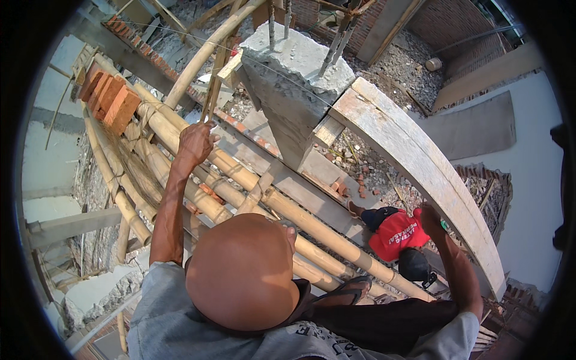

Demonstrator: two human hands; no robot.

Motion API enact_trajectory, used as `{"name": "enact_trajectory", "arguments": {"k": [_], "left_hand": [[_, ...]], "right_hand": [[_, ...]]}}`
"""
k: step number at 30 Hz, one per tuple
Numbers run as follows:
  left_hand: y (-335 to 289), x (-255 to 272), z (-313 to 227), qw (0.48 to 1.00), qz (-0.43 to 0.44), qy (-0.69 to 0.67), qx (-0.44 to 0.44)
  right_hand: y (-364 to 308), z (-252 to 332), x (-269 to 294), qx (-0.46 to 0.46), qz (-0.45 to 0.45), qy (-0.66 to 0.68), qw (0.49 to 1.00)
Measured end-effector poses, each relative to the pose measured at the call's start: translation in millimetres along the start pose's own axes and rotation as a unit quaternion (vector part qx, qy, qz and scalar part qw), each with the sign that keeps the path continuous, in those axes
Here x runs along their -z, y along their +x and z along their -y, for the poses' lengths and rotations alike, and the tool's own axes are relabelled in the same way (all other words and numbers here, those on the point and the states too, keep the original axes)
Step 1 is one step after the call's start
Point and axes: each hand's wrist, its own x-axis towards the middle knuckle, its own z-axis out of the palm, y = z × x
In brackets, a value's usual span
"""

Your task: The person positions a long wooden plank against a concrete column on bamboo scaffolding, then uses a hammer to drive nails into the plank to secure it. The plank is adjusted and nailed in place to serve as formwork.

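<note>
My left hand [196, 144] is closed around the lower end of an upright wooden strip [219, 78], above the bamboo scaffold poles [240, 171]. To the right, my right hand [431, 219] is at the near edge of a long pale board [420, 153]; its fingers are in shadow and partly hidden. A small green thing [444, 225] shows beside that hand, too little of it to name. The board's far end lies against a rough concrete column [300, 66] with steel rods sticking out of its top. A thin string [264, 63] crosses the column.
Red bricks [111, 99] are stacked on the scaffold at the left. Below, a person in a red shirt [399, 234] and dark cap is close under my right arm. My sandalled foot [348, 291] rests on the poles. Rubble [402, 78] and brick walls lie beyond.
</note>
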Motion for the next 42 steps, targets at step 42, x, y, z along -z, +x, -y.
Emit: {"name": "enact_trajectory", "arguments": {"k": [42], "left_hand": [[208, -137, 58, 0.666, -0.195, -0.69, 0.206]], "right_hand": [[-81, 182, -112, 0.13, -0.112, 0.089, 0.981]]}}
